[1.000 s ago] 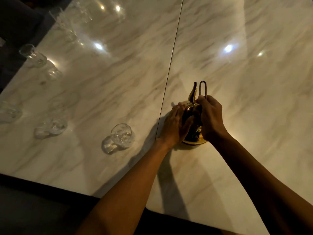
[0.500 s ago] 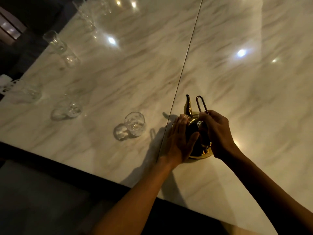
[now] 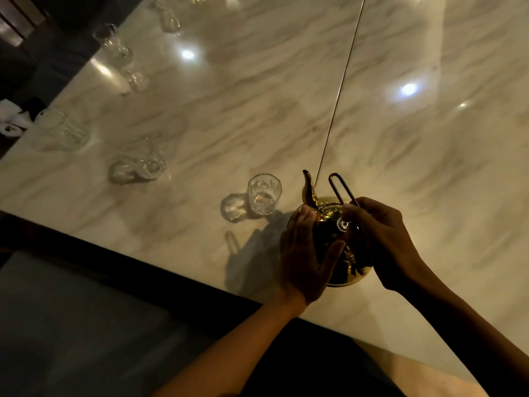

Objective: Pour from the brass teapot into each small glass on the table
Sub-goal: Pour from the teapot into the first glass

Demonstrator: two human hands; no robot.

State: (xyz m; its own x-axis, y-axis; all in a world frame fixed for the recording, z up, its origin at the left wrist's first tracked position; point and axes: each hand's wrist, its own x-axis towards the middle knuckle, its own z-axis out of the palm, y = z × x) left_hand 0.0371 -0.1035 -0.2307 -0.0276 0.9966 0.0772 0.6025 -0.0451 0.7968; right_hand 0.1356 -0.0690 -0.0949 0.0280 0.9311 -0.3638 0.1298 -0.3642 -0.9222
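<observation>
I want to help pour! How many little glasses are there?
5: nearest glass beside the teapot, two glasses farther left, two far back; others may be hidden.

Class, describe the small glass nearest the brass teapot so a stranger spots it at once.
On the marble table, follow the dark seam to the brass teapot at its near end. The glass stands upright just left of the spout; all other glasses sit farther left.

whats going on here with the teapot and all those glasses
A person holds a shiny brass teapot upright on the pale marble table: the left hand lies flat against its side, the right hand grips its wire handle. The nearest small clear glass stands just left of the spout. Nothing is pouring yet.
</observation>
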